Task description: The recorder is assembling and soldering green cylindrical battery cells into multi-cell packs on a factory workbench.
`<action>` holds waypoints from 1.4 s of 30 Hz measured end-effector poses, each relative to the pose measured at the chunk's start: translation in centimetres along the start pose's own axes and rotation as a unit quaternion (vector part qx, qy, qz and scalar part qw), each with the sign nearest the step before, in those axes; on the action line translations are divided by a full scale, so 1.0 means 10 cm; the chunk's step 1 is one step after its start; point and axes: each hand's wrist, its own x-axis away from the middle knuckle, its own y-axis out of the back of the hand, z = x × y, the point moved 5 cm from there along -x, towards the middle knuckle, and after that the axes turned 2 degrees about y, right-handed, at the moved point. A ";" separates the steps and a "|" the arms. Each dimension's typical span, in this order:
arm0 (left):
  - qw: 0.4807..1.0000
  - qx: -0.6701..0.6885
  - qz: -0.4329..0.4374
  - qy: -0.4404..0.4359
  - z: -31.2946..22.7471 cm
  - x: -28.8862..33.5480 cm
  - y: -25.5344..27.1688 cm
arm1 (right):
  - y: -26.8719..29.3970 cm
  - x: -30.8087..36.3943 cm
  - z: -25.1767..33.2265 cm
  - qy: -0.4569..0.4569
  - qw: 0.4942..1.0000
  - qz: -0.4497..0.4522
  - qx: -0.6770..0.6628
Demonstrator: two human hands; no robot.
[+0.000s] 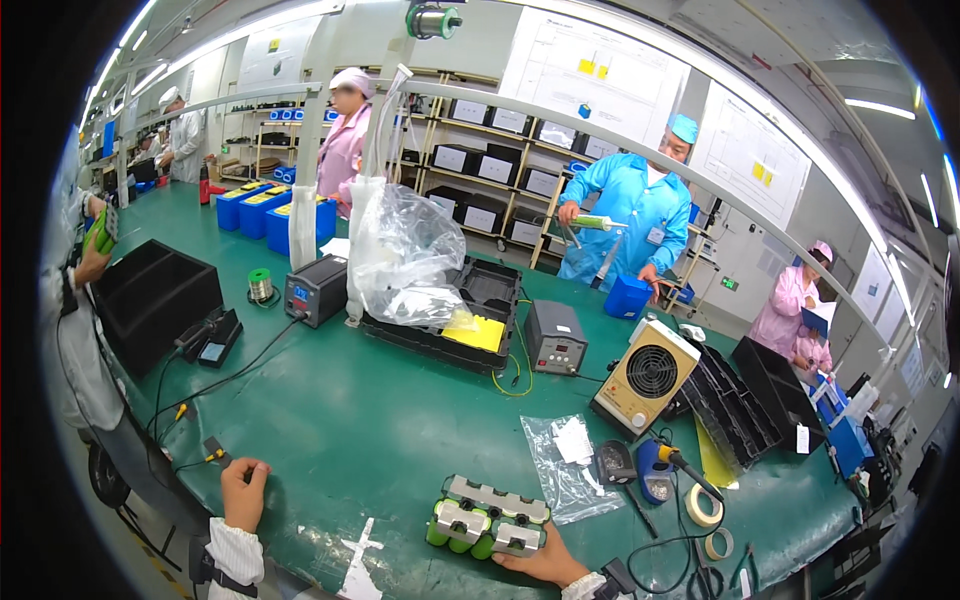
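Observation:
My right hand (552,560) grips a battery pack (490,517) by its near right side. The pack is made of several green cylindrical cells, with silver metal strips and black holders on top. It is low over the green table or resting on it; I cannot tell which. My left hand (245,494) is at the table's near left, fingers curled in with the thumb against them. Whatever it may hold is hidden. Close beside it lies a small black clip (214,450) with a yellow-ended cord. White paper scraps (361,562) lie between my hands.
Near my right hand are a soldering iron (690,468) in its blue stand, tape rolls (703,506), pliers and a clear bag (570,468). An ionizing fan (648,376) and soldering stations (316,290) stand farther back. A co-worker in blue (630,215) works across the table.

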 end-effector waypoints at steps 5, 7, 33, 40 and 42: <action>0.995 0.029 0.072 0.059 -0.11 -0.01 -0.19 | -0.07 0.12 -0.09 0.080 0.996 -0.003 -0.031; 0.986 -0.016 0.163 -0.021 -0.77 -0.04 -0.46 | -0.03 0.23 0.13 0.047 0.998 -0.043 0.016; 0.927 -0.114 0.357 -0.005 -1.59 -3.29 -3.71 | 1.05 -0.31 0.36 0.024 0.955 -0.295 0.034; 0.683 0.396 0.548 0.276 -1.46 -2.74 -3.65 | 1.17 -0.44 0.37 0.019 0.956 -0.290 0.031; 0.880 0.116 0.444 0.122 -1.16 -2.93 -3.67 | 1.14 -0.45 0.35 0.016 0.958 -0.284 0.033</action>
